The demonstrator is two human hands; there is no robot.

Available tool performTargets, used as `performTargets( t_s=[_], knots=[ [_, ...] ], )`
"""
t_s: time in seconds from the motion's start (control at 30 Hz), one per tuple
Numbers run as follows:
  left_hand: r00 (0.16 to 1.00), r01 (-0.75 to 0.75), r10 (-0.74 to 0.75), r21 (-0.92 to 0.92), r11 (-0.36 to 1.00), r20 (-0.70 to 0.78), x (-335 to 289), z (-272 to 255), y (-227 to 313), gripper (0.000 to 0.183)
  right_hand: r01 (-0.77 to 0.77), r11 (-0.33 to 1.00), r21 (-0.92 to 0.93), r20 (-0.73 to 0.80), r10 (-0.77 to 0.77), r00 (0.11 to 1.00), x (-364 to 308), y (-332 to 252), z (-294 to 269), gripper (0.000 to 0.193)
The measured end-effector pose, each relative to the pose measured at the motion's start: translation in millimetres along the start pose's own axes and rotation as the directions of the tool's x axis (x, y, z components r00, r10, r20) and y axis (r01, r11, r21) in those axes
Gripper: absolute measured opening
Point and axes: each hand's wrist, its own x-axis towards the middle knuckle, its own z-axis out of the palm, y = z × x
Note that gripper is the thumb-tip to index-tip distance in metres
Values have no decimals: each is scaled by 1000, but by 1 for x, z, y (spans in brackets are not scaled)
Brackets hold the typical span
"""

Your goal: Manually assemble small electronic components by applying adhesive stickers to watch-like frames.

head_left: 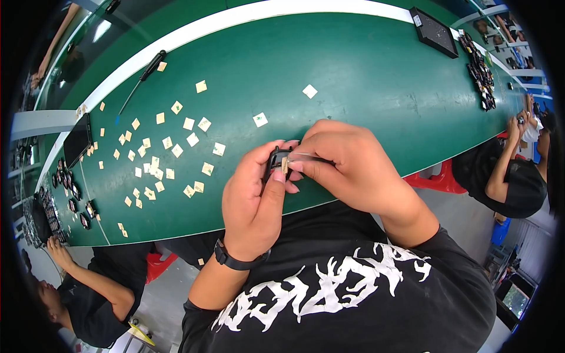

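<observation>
My left hand (254, 197) is closed around a small black frame-like part (272, 160), held just above the near edge of the green table. Coming in from the right, my right hand (347, 165) pinches a thin grey and dark tool (318, 157) that looks like tweezers. The tool's tip meets the part between my hands. A small tan piece (284, 165) shows at the black part, by my left thumb; fingers hide much of it. Several small cream square pieces (167, 143) lie scattered on the table left of my hands.
A long screwdriver (141, 82) lies at the far left. At the far right stand a black tray (434, 32) and a heap of dark parts (479, 73). More dark parts (66, 179) and a black panel (77, 141) sit left. Co-workers' arms (97, 279) appear on both sides.
</observation>
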Motion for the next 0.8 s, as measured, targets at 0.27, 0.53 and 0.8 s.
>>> performTargets(
  t_s=[0.27,0.53,0.8],
  knots=[
    [1000,-20,18,89,996,22,-1,-4,2,31,-67,990,122,-8,69,998,2,0,4,5],
    [994,107,-105,-59,993,32,-1,-6,7,37,-316,926,207,-52,333,941,12,2,4,23],
    [991,121,-120,-8,993,61,-3,-7,7,38,-426,829,363,136,405,904,19,5,-4,22]
  ],
)
